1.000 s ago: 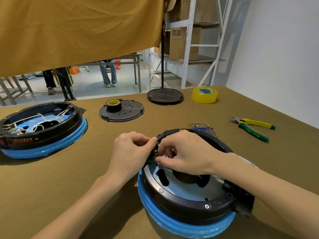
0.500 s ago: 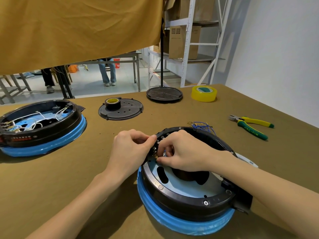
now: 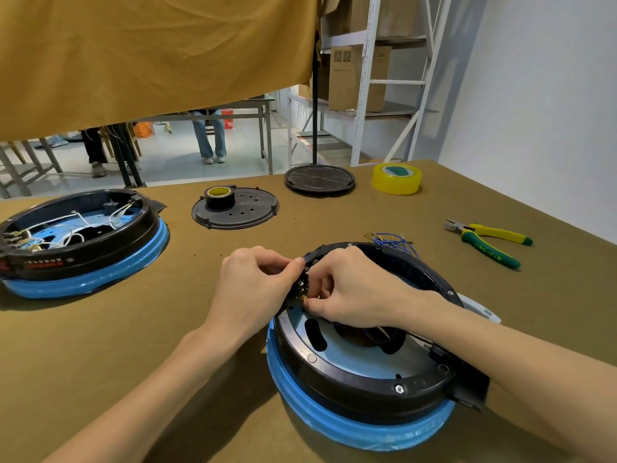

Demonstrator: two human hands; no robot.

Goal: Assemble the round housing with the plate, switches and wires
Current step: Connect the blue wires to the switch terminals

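Table (image 3: 100,345), covered in brown-olive cloth, carries everything here. Far left of the fingers sits a second round housing (image 3: 80,242) on a blue ring, white wires loose inside. Beyond the fingers, a black plate (image 3: 247,213) bears a roll of dark tape (image 3: 218,195); farther back stands a round black base (image 3: 320,179) with a pole. The left hand (image 3: 253,285) has its fingers curled, pinching the switch block (image 3: 302,282) at the rim of the near round housing (image 3: 360,372). The right hand (image 3: 354,289), fingers curled too, pinches at the same block from inside. Blue wires (image 3: 389,238) lie just past them. Yellow tape (image 3: 397,178) and pliers (image 3: 489,240) lie to the right. An ochre curtain, metal shelving with boxes and a white wall close the room.
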